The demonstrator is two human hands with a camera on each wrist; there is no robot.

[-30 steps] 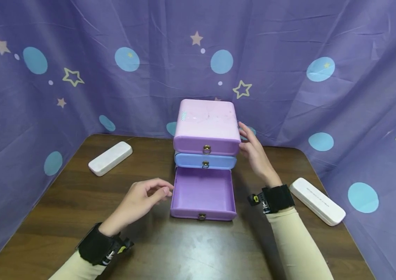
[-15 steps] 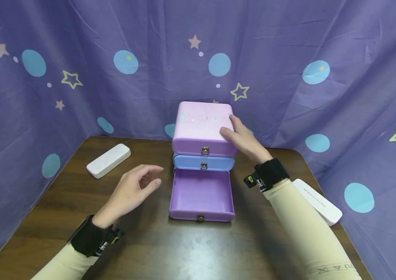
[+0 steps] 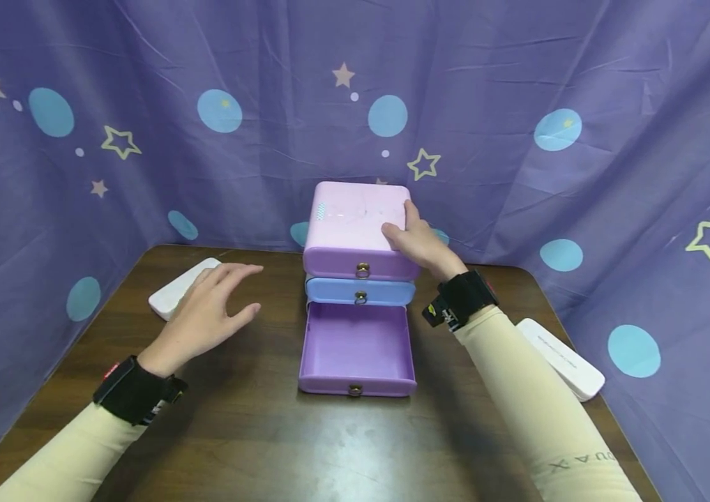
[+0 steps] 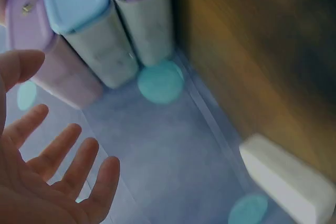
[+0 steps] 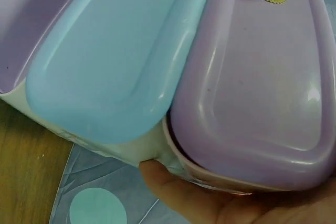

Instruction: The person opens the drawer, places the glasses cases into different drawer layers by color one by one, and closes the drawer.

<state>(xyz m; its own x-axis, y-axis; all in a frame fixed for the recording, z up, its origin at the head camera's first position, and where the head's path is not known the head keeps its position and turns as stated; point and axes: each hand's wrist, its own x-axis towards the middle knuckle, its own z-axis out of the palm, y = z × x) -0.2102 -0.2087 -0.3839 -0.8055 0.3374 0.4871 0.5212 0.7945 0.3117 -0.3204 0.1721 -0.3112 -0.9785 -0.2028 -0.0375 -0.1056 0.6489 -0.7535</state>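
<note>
A small three-drawer storage box stands near the table's back. Its pink top drawer unit [image 3: 351,216] sits above a blue drawer [image 3: 330,291], and the purple bottom drawer [image 3: 330,386] is pulled out with nothing inside. My right hand [image 3: 423,245] holds the top unit's right edge, the thumb on its upper face. In the right wrist view a finger [image 5: 173,190] lies along its side. My left hand [image 3: 201,314] is in the air left of the box, fingers spread and holding nothing. Part of a white oblong case [image 3: 180,286] is hidden behind it.
A second white case [image 3: 561,359] with faint lettering lies at the table's right, partly covered by my right sleeve. Behind the brown wooden table [image 3: 305,446] hangs a purple curtain [image 3: 292,146] with stars and dots.
My left hand has drawn back leftward from beside the open drawer, its fingers spreading. My right hand has moved from the box's right side up onto its top edge.
</note>
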